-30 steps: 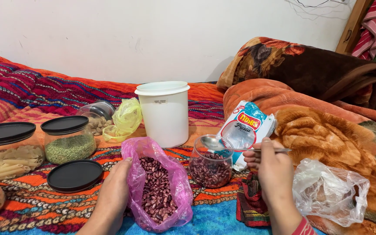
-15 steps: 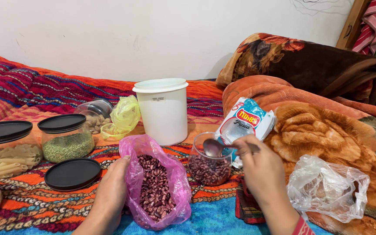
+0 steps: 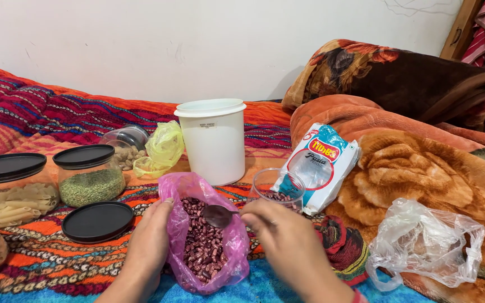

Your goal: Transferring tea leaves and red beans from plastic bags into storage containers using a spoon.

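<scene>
A pink plastic bag (image 3: 182,191) full of red kidney beans (image 3: 200,247) lies open on the bed cover in front of me. My left hand (image 3: 151,238) holds the bag's left edge. My right hand (image 3: 279,235) grips a metal spoon (image 3: 218,216), and the spoon's bowl sits over the beans in the bag. Just behind my right hand stands a small clear jar (image 3: 276,188) with kidney beans in its bottom, partly hidden by the hand. A loose black lid (image 3: 97,221) lies left of the bag.
A white lidded tub (image 3: 213,140) stands behind the bag. Left are a jar of green lentils (image 3: 90,175), a pasta jar (image 3: 9,188), a tipped jar (image 3: 123,147) and a yellow bag (image 3: 163,148). Right are a pasta packet (image 3: 318,165), a crumpled clear bag (image 3: 428,244) and heaped blankets (image 3: 422,168).
My right hand has carried the spoon leftward from over the small jar to over the beans in the pink bag. The left hand stays on the bag's edge.
</scene>
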